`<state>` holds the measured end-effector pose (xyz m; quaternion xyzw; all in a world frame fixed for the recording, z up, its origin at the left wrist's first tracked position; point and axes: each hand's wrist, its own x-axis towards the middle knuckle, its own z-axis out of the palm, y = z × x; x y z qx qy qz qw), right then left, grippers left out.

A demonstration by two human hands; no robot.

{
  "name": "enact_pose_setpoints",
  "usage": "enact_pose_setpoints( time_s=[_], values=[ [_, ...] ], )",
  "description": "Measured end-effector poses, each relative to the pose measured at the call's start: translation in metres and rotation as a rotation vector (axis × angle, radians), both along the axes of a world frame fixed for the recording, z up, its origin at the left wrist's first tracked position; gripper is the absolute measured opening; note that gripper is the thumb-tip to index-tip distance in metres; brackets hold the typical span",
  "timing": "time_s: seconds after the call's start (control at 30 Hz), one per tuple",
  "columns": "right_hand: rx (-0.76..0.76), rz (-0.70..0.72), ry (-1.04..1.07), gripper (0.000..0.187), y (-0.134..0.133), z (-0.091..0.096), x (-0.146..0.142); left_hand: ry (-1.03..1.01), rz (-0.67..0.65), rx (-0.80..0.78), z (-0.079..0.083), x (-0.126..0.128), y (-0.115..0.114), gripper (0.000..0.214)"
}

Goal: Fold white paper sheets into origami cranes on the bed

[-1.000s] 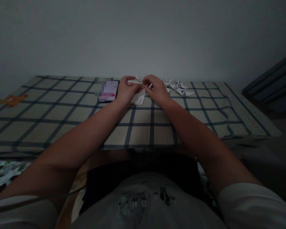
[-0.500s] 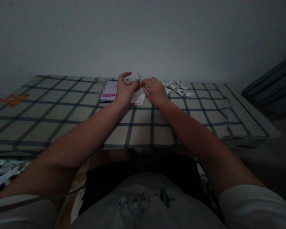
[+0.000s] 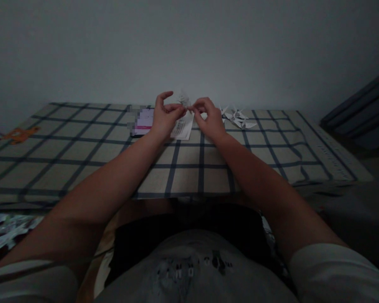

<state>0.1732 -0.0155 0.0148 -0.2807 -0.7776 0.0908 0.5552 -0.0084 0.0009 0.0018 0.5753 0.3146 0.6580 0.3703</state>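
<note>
My left hand (image 3: 164, 117) and my right hand (image 3: 208, 118) meet above the far middle of a checked cloth (image 3: 82, 155). Both pinch a small folded white paper piece (image 3: 183, 100) between thumb and fingers, and its tip sticks up between the hands. My left index finger is raised. Under the hands lies a stack of white paper sheets (image 3: 182, 128).
A phone (image 3: 142, 122) with a lit screen lies left of the hands. Several folded white paper cranes (image 3: 238, 117) rest to the right near the wall. An orange figure (image 3: 19, 134) lies at the cloth's far left. Patterned fabric (image 3: 6, 229) shows at bottom left.
Both hands have risen slightly with the paper piece, which now stands higher between them. My left index finger has lifted off it.
</note>
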Motion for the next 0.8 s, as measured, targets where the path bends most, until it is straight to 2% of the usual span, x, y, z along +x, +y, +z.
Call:
enact_pose_setpoints(
  time_s=[0.13, 0.27, 0.4, 0.57, 0.8],
  values=[
    [-0.222, -0.003, 0.245, 0.022, 0.002, 0.005, 0.001, -0.043, 0.023, -0.161, 0.010, 0.004, -0.011, 0.064],
    [-0.372, 0.072, 0.208, 0.028, 0.002, 0.009, 0.003, -0.058, -0.076, -0.270, 0.020, 0.004, -0.020, 0.052],
    [-0.455, 0.179, 0.229, 0.029, 0.000, 0.011, 0.002, -0.064, -0.183, -0.316, 0.023, 0.004, -0.022, 0.044],
    [-0.548, 0.250, 0.283, 0.034, 0.005, 0.009, 0.002, -0.047, -0.208, -0.317, 0.019, 0.009, -0.024, 0.040],
    [-0.592, 0.318, 0.331, 0.044, 0.004, 0.009, 0.000, -0.091, -0.251, -0.346, 0.019, 0.007, -0.027, 0.044]
  ],
)
